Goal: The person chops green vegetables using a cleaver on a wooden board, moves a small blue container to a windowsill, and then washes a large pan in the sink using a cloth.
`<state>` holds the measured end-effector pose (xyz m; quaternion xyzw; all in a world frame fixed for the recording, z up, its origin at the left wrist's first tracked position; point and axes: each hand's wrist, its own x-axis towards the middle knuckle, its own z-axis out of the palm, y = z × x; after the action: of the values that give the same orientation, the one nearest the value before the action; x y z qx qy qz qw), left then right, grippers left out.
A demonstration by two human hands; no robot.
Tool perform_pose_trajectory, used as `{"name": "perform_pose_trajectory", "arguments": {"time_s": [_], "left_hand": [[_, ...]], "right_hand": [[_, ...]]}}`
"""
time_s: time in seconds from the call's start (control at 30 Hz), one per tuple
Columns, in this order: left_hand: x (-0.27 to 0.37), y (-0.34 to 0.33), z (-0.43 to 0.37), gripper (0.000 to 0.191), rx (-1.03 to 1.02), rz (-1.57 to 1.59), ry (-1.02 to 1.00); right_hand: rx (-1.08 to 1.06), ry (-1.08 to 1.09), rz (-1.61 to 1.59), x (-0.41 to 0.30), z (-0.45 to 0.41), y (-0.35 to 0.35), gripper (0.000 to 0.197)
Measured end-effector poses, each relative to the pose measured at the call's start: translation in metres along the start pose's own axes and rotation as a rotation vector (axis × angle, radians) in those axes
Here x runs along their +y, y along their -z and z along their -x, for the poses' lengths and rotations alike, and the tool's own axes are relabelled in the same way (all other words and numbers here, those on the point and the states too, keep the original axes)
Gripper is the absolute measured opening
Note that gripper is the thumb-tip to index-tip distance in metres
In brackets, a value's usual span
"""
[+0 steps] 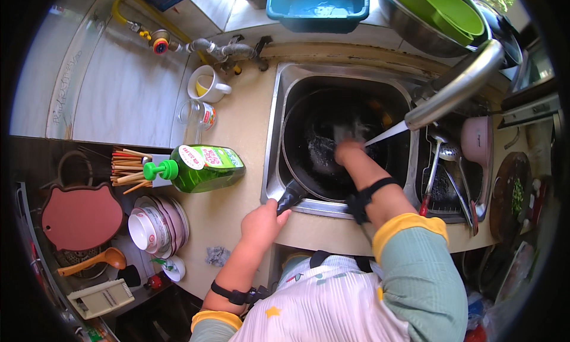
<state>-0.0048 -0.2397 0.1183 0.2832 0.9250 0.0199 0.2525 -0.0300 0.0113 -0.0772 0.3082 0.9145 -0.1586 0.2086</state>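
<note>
A large dark wok (311, 181) sits in the left basin of the stainless steel sink (272, 132). My left hand (263, 224) grips the wok's black handle (291, 195) over the sink's front rim. Down inside the wok is my right hand (349, 149), blurred and wet, beside the water stream (386, 134) from the metal faucet (456, 88). The fingers are hidden by splashing and blur, so I cannot make out whether they hold anything. Water shimmers on the wok's bottom.
On the left counter stand a green dish soap bottle (209, 168), a glass jar (193, 117), a white mug (213, 90) and stacked bowls (153, 228). Utensils, including a slotted spoon (449, 152), lie in the right basin. A teal tub (318, 8) is behind the sink.
</note>
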Motion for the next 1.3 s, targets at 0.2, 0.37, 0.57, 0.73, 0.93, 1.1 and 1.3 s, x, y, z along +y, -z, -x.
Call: {"name": "perform_pose_trajectory", "arguments": {"time_s": [0.2,0.37,0.57,0.73,0.93,1.1,1.3], "left_hand": [[0.002,0.001,0.016,0.04,-0.042,0.066,0.084],[0.007,0.001,0.029,0.044,-0.055,0.043,0.079],[0.007,-0.002,0.042,0.044,-0.017,0.015,0.085],[0.011,0.002,0.05,0.043,-0.037,0.014,0.062],[-0.003,0.031,0.071,0.043,-0.023,0.071,-0.027],[-0.014,0.095,0.087,0.039,0.613,0.195,-0.361],[-0.044,0.171,0.083,0.03,1.172,-0.001,-0.204]], "right_hand": [[-0.618,0.393,0.355,0.031,0.097,0.027,0.034],[-0.488,0.546,-0.429,0.012,0.127,0.05,0.033],[-0.658,-0.16,-1.656,0.035,0.141,0.071,0.049],[-0.543,-0.319,-2.212,0.057,0.153,0.079,0.031],[-0.276,-0.42,-2.065,0.089,0.131,0.088,0.021],[0.012,-0.439,-1.626,0.136,0.103,0.127,0.047],[0.117,-0.21,-0.963,0.189,0.099,0.174,0.032]]}}
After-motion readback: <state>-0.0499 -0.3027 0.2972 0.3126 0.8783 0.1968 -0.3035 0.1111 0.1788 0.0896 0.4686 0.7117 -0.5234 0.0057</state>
